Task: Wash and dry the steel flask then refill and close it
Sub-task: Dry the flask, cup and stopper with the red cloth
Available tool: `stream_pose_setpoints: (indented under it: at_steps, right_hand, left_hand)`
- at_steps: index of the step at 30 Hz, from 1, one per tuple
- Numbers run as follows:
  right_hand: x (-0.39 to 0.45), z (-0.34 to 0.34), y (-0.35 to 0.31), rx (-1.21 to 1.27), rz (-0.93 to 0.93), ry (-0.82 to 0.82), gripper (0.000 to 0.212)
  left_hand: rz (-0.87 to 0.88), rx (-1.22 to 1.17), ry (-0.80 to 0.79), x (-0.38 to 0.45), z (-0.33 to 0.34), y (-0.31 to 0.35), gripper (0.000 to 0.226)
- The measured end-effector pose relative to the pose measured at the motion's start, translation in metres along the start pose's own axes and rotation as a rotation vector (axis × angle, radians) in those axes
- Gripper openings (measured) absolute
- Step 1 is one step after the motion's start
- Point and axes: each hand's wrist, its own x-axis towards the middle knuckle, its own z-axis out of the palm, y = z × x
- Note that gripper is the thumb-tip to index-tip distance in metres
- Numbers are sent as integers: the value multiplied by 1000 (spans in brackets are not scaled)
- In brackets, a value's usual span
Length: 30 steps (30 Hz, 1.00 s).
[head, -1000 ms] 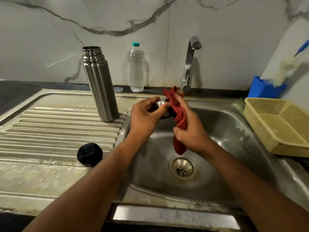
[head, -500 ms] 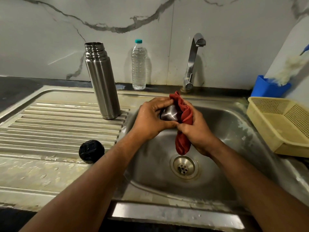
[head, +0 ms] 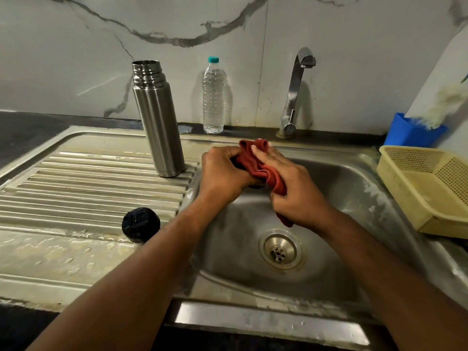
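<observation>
Standing upright on the ribbed drainboard, just left of the sink basin, the steel flask is seen with its mouth uncovered. A black stopper lies on the drainboard nearer the front edge, well apart from the flask. Over the basin a red cloth is bunched between both hands. The grip of the left hand is curled round the cloth and a small dark item wrapped in it, mostly hidden. The grip of the right hand is closed on the cloth's lower part, fingers pressed over its top. Behind, a plastic water bottle and a tap are seen at the wall; a yellow basket sits to the right.
</observation>
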Motion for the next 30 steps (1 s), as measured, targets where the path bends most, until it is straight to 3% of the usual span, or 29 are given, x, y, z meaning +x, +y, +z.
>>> stream_pose_setpoints:
  at_steps: [3, 7, 12, 18, 23, 28, 30]
  right_hand:
    - [1, 4, -2, 23, -44, -4, 94]
    - [1, -6, 4, 57, -18, 91, 94]
    - [0, -6, -2, 30, -106, 17, 91]
    - [-4, -7, 10, 288, 144, 151, 94]
    - [-5, 12, -14, 297, -8, 181, 95]
    - [-2, 0, -5, 432, 114, 276, 93]
    - [-3, 0, -9, 390, 68, 290, 91]
  left_hand:
    - [-33, -4, 63, 3, -8, -3, 32]
    - [7, 8, -6, -3, 1, 6, 37]
    - [-11, -65, 57, -1, -5, 2, 47]
    - [-113, -440, 35, 3, -8, 1, 55]
    - [-238, -637, 163, 7, -7, -5, 44]
    - [-261, -720, -33, -3, 9, 7, 37]
    - [-277, -740, -12, -2, 10, 10, 37]
